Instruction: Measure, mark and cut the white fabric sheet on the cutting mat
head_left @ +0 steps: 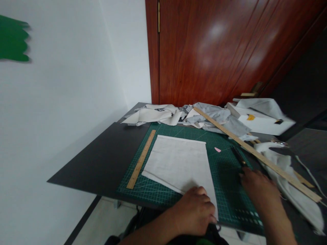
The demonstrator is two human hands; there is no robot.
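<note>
A white piece of fabric [181, 160] with folded strips along its far and near edges lies flat on a green cutting mat [163, 200]. My left hand [195, 209] rests over its near right corner, fingers curled and closed on the fabric by the table's front edge. Right of the fabric, my right hand [258, 187] is closed round the near end of dark scissors [238, 156], whose blades point away over the mat. The handles are hidden under my fingers. Between fabric and scissors lies a small pink piece of chalk [217, 149].
A short wooden ruler [141, 158] lies left of the fabric. A long wooden ruler [255, 154] slants across the right side, over grey cloth scraps [212, 114]. Off-white scraps [155, 114] lie at the back, a white box [265, 122] at the back right, white cloth [281, 166] at right.
</note>
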